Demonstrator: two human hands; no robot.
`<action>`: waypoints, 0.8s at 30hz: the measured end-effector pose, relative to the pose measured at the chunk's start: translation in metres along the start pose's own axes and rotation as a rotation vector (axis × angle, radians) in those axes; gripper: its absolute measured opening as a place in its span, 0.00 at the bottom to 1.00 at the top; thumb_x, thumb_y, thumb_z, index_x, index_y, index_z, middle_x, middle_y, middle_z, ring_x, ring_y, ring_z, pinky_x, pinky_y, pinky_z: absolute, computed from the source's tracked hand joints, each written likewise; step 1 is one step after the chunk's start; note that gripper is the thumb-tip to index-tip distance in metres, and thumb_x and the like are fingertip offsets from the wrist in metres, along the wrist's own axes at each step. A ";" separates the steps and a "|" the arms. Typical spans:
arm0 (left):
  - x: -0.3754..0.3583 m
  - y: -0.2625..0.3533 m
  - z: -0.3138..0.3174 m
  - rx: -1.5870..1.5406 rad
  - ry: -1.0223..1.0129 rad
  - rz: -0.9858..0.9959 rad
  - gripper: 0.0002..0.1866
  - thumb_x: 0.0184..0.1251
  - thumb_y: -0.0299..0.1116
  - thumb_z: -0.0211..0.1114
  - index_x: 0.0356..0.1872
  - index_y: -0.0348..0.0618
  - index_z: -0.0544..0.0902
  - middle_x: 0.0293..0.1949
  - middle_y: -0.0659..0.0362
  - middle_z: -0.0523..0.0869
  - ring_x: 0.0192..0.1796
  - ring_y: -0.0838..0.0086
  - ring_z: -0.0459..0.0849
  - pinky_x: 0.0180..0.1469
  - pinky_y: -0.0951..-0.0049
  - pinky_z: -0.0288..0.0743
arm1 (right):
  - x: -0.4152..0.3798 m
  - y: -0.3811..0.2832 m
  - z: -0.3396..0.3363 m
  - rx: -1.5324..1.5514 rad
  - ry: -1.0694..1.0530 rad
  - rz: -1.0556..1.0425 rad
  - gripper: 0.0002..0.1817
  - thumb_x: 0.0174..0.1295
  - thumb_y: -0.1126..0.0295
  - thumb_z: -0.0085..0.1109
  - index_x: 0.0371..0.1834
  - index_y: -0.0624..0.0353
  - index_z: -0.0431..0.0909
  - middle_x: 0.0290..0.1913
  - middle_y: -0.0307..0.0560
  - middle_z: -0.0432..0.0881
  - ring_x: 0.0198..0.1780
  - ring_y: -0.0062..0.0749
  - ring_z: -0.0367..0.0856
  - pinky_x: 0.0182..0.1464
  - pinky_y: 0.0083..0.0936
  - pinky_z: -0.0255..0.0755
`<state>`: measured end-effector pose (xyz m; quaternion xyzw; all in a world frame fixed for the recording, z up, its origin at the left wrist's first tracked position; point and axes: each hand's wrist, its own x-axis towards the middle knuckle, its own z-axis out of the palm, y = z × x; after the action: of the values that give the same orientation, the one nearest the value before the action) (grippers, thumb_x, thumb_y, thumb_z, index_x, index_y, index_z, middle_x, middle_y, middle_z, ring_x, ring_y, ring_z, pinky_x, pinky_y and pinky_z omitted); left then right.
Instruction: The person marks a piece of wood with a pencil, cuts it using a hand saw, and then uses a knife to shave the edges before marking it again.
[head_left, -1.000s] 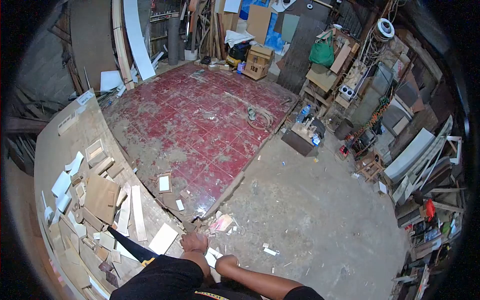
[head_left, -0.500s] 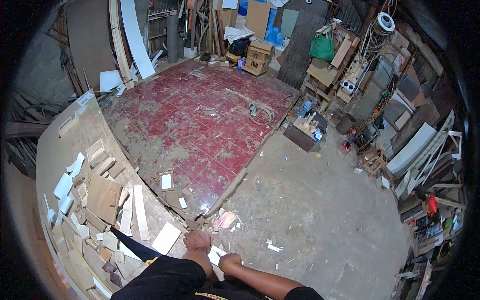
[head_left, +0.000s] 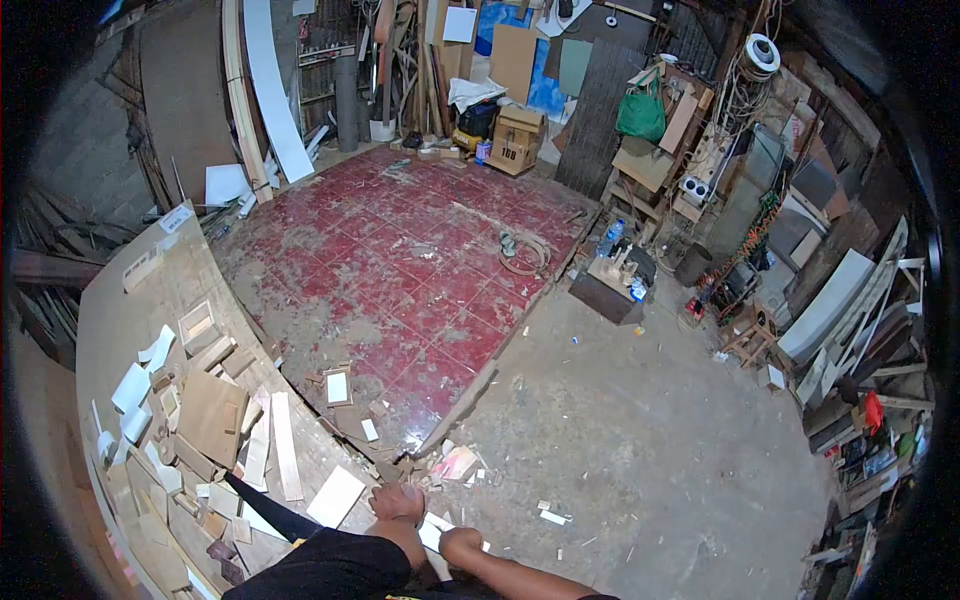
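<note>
Near the bench edge, my left hand (head_left: pixel 398 503) is closed over the upper end of a narrow white board (head_left: pixel 431 533), its fingers curled downward. My right hand (head_left: pixel 461 546) makes a fist at the board's other end; whatever it grips is hidden by the fingers. A wider white panel (head_left: pixel 337 497) lies flat just left of my left hand. Beside my dark sleeve, a long dark tapered blade (head_left: pixel 268 508) with a bit of yellow at its near end rests on the bench.
Wood offcuts (head_left: pixel 212 420) and curled white strips (head_left: pixel 130 388) cover the workbench (head_left: pixel 115 320) on the left. Scraps lie around the red tiled floor (head_left: pixel 400 270), which has a raised edge. A dark box (head_left: pixel 607 297) with items on top stands ahead; stacked boards (head_left: pixel 825 305) line the right.
The view has tilted slightly upward, so the scene sits lower in the picture. Both hands stay at the white board, with little visible movement against it.
</note>
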<state>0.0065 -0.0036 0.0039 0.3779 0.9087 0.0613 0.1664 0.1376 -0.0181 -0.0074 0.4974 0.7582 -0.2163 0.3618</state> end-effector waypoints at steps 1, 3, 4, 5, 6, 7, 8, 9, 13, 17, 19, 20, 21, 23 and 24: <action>0.001 0.000 0.000 0.014 -0.011 0.002 0.32 0.61 0.58 0.57 0.54 0.39 0.81 0.54 0.47 0.83 0.62 0.55 0.74 0.65 0.55 0.62 | 0.017 -0.001 0.011 -0.042 0.022 -0.051 0.10 0.60 0.68 0.63 0.42 0.49 0.91 0.46 0.39 0.90 0.44 0.36 0.89 0.33 0.39 0.81; -0.003 0.001 0.001 0.029 -0.025 -0.001 0.32 0.61 0.58 0.57 0.54 0.39 0.81 0.54 0.47 0.83 0.61 0.55 0.74 0.65 0.55 0.63 | 0.031 -0.002 0.017 -0.075 0.035 -0.126 0.09 0.60 0.69 0.62 0.41 0.49 0.91 0.45 0.40 0.90 0.44 0.37 0.89 0.33 0.40 0.81; -0.004 0.001 0.000 0.021 -0.011 -0.004 0.32 0.61 0.58 0.57 0.54 0.39 0.81 0.54 0.47 0.83 0.61 0.56 0.74 0.64 0.55 0.63 | 0.034 -0.005 0.017 -0.058 0.030 -0.095 0.10 0.60 0.68 0.62 0.41 0.49 0.91 0.46 0.40 0.90 0.44 0.36 0.89 0.33 0.40 0.81; -0.003 0.001 -0.001 0.015 0.006 -0.006 0.33 0.61 0.59 0.57 0.54 0.39 0.81 0.55 0.48 0.83 0.61 0.56 0.74 0.64 0.55 0.64 | 0.039 -0.007 0.016 -0.039 0.027 -0.064 0.10 0.61 0.68 0.62 0.42 0.49 0.90 0.47 0.41 0.90 0.45 0.35 0.89 0.34 0.39 0.81; -0.002 0.001 -0.002 0.017 0.009 -0.007 0.33 0.61 0.59 0.57 0.54 0.39 0.81 0.55 0.48 0.83 0.61 0.56 0.74 0.64 0.55 0.64 | 0.038 -0.007 0.015 -0.022 0.011 0.012 0.11 0.62 0.67 0.62 0.45 0.48 0.90 0.48 0.40 0.89 0.46 0.34 0.89 0.35 0.38 0.80; -0.001 0.000 -0.002 -0.005 -0.035 -0.019 0.33 0.60 0.58 0.57 0.53 0.39 0.82 0.55 0.48 0.82 0.61 0.56 0.74 0.64 0.55 0.64 | 0.037 -0.007 0.014 -0.022 0.013 0.006 0.11 0.62 0.67 0.62 0.45 0.48 0.90 0.48 0.40 0.89 0.46 0.34 0.89 0.35 0.38 0.80; 0.002 0.000 -0.003 -0.028 -0.076 -0.031 0.32 0.60 0.58 0.58 0.53 0.39 0.82 0.56 0.48 0.82 0.61 0.56 0.74 0.63 0.54 0.64 | 0.036 -0.005 0.013 -0.035 -0.029 0.054 0.11 0.62 0.67 0.61 0.46 0.48 0.90 0.49 0.39 0.89 0.47 0.34 0.89 0.35 0.38 0.80; 0.003 -0.001 -0.002 -0.023 -0.077 -0.036 0.32 0.60 0.58 0.58 0.53 0.39 0.82 0.56 0.48 0.82 0.61 0.56 0.74 0.63 0.54 0.64 | 0.024 -0.002 0.008 -0.046 -0.080 0.103 0.12 0.63 0.67 0.60 0.46 0.48 0.89 0.50 0.39 0.89 0.47 0.34 0.88 0.36 0.38 0.80; 0.002 -0.003 0.003 -0.021 -0.030 -0.002 0.33 0.58 0.57 0.59 0.53 0.39 0.81 0.55 0.48 0.82 0.61 0.56 0.74 0.64 0.55 0.64 | -0.003 0.013 0.000 -0.026 -0.018 -0.028 0.11 0.62 0.67 0.61 0.44 0.46 0.90 0.48 0.37 0.89 0.46 0.31 0.89 0.34 0.37 0.81; 0.003 -0.001 0.008 0.015 -0.015 -0.023 0.32 0.59 0.56 0.58 0.53 0.38 0.81 0.56 0.48 0.82 0.62 0.56 0.74 0.65 0.55 0.63 | 0.012 0.006 0.019 -0.069 0.124 -0.133 0.11 0.58 0.69 0.63 0.42 0.47 0.91 0.44 0.40 0.90 0.42 0.35 0.90 0.31 0.39 0.81; 0.001 0.005 -0.005 0.029 0.017 -0.020 0.32 0.60 0.56 0.57 0.54 0.38 0.81 0.56 0.48 0.82 0.62 0.55 0.74 0.65 0.55 0.62 | 0.016 0.006 0.020 -0.017 0.140 -0.107 0.11 0.56 0.71 0.65 0.41 0.48 0.90 0.43 0.40 0.91 0.41 0.37 0.90 0.30 0.38 0.81; -0.001 0.006 -0.011 0.018 -0.054 -0.027 0.32 0.60 0.55 0.57 0.54 0.37 0.80 0.56 0.47 0.82 0.63 0.55 0.74 0.66 0.55 0.62 | 0.019 0.006 0.020 -0.044 0.099 -0.094 0.11 0.54 0.72 0.67 0.41 0.48 0.90 0.43 0.40 0.91 0.41 0.36 0.90 0.30 0.37 0.81; -0.001 0.009 -0.019 0.004 -0.119 -0.038 0.32 0.60 0.55 0.57 0.55 0.37 0.80 0.57 0.47 0.82 0.63 0.55 0.74 0.66 0.55 0.61 | 0.023 0.006 0.019 -0.074 0.063 -0.085 0.12 0.53 0.72 0.68 0.41 0.48 0.90 0.43 0.40 0.91 0.41 0.35 0.90 0.30 0.36 0.81; 0.002 0.002 -0.005 -0.036 -0.053 -0.020 0.29 0.59 0.53 0.59 0.52 0.36 0.81 0.53 0.46 0.83 0.60 0.52 0.76 0.64 0.52 0.65 | -0.001 -0.002 -0.012 -0.124 -0.016 -0.026 0.12 0.53 0.72 0.68 0.42 0.48 0.90 0.43 0.39 0.90 0.41 0.33 0.90 0.29 0.37 0.80; 0.001 0.000 -0.005 -0.071 0.004 0.004 0.27 0.58 0.50 0.61 0.49 0.36 0.82 0.50 0.44 0.84 0.57 0.49 0.78 0.61 0.49 0.68 | -0.011 -0.006 -0.023 -0.167 -0.103 0.040 0.13 0.53 0.71 0.69 0.42 0.48 0.90 0.44 0.37 0.90 0.40 0.31 0.89 0.28 0.37 0.80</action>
<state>0.0040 -0.0029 0.0080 0.3736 0.9054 0.0949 0.1778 0.1273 -0.0113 0.0150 0.4689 0.7440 -0.1704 0.4445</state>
